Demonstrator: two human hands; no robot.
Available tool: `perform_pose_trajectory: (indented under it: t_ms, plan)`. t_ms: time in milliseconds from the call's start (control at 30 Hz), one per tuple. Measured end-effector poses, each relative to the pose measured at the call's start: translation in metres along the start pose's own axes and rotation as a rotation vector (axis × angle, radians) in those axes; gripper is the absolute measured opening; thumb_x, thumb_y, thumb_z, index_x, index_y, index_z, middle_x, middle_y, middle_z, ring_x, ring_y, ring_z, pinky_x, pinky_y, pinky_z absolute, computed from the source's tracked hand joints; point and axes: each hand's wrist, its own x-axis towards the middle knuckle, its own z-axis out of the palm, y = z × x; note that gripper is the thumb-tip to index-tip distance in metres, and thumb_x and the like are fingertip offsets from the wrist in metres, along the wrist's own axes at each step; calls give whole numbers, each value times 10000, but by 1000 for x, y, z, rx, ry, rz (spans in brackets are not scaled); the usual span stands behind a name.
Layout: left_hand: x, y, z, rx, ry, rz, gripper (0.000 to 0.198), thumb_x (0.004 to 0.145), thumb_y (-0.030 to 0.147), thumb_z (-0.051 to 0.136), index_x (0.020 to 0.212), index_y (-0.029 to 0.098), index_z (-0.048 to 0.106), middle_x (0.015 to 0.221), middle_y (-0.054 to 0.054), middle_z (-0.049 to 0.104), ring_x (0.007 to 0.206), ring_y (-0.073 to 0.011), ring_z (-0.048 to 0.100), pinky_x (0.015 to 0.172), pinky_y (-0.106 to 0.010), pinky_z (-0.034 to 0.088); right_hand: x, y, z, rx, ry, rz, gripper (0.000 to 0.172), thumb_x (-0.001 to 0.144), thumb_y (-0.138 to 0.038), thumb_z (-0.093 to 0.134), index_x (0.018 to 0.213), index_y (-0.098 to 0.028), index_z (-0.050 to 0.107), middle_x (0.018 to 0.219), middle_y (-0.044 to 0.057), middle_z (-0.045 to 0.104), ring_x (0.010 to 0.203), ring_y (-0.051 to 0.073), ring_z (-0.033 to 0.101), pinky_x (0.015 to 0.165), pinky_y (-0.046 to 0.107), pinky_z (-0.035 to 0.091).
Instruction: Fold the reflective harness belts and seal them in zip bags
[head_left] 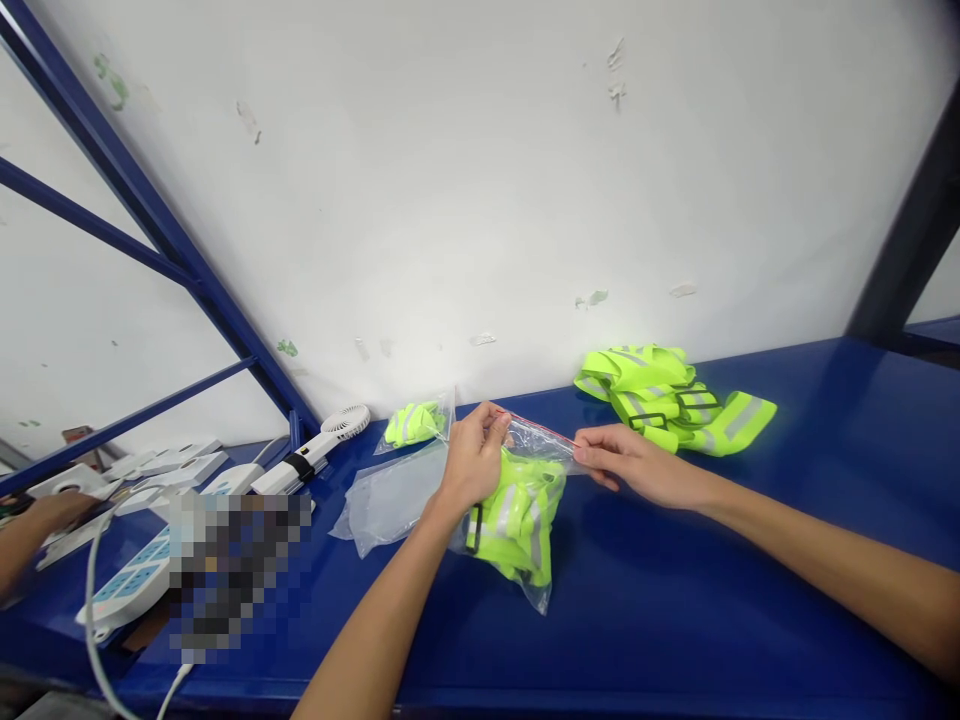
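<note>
From my remote seat I take the clear zip bag as my landmark: it hangs between both hands just above the blue table, with a fluorescent yellow reflective strap harness bunched inside it. The step in hand seems to be working the bag's mouth, and I judge it goes best if I hold the red seal line straight and taut, let the webbing sit low so no strap creeps into the seam, and press evenly along the track rather than tugging on the thin film. My left hand has its thumb and fingers drawn together on the mouth's left end; its grip partly covers that corner, so I cannot tell how much film is caught. My right hand pinches the other end between thumb and forefinger, the remaining fingers loosely curled below. Flat clear bags lie left of the clear zip bag, a smaller packed bag sits beyond those, and loose reflective straps heap beyond it to the right.
</note>
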Motion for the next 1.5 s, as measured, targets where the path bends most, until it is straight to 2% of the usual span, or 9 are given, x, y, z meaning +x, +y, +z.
perform_pose_trajectory:
  t_ms: [300, 700, 1000, 1067, 1167, 1233, 1300, 1400, 1500]
  plan:
    - [-1, 0, 2, -16, -4, 1, 236, 920, 381, 472, 822, 183, 556, 643, 16, 601, 610, -133, 570, 606, -237, 408, -1, -2, 5, -11, 48, -17, 336, 894, -503, 492, 766, -193, 488, 622, -39, 458, 552, 116, 454, 521, 246, 352]
    - [-3, 3, 6, -31, -20, 15, 241, 924, 386, 474, 828, 181, 557, 638, 18, 593, 614, -133, 573, 604, -236, 415, 0, 0, 7, 48, 84, 27, 315, 886, -457, 503, 720, -189, 506, 592, -48, 439, 531, 108, 432, 504, 239, 331]
    - [-2, -1, 8, -67, -34, -13, 255, 901, 402, 506, 831, 169, 583, 643, 3, 610, 626, -134, 586, 617, -233, 429, 1, -2, 14, 24, 129, 20, 381, 853, -556, 548, 762, -187, 569, 462, -95, 295, 390, 74, 293, 400, 222, 185]
    - [0, -2, 8, -136, -39, -47, 268, 881, 424, 527, 859, 166, 595, 653, -3, 623, 627, -131, 587, 598, -222, 427, 0, -5, 15, 88, 103, 19, 370, 855, -551, 554, 769, -191, 560, 433, -105, 315, 341, 71, 320, 376, 213, 216]
    - [7, -7, 2, -267, -3, -170, 325, 855, 463, 516, 928, 164, 621, 738, -22, 649, 611, -126, 588, 508, -201, 400, 0, -16, 16, 166, 70, -31, 350, 844, -519, 596, 760, -182, 560, 469, -77, 478, 350, 78, 437, 416, 219, 350]
    - [15, -14, -9, -338, 99, -250, 349, 830, 468, 500, 915, 155, 630, 753, -30, 645, 576, -121, 579, 462, -196, 382, 5, -28, 16, 196, 75, -79, 343, 832, -496, 626, 738, -171, 571, 528, -52, 548, 373, 69, 462, 443, 218, 383]
    - [24, -21, -27, -382, 281, -280, 336, 802, 449, 486, 859, 145, 617, 689, -26, 625, 533, -118, 563, 447, -197, 375, 17, -39, 16, 250, 113, -120, 329, 828, -477, 642, 726, -171, 577, 494, -70, 519, 358, 55, 425, 478, 221, 424]
    - [33, -31, -69, -348, 693, -210, 277, 794, 374, 416, 792, 151, 579, 628, -11, 588, 527, -122, 556, 457, -201, 376, 50, -53, 21, 466, 233, -199, 269, 811, -419, 686, 748, -188, 564, 422, -124, 400, 366, 50, 403, 649, 271, 524]
    - [33, -36, -111, -155, 1150, 1, 243, 829, 320, 355, 786, 167, 539, 650, 2, 545, 603, -127, 558, 506, -206, 392, 97, -60, 32, 728, 410, -216, 225, 851, -324, 647, 747, -201, 489, 459, -125, 363, 474, 71, 545, 734, 276, 548]
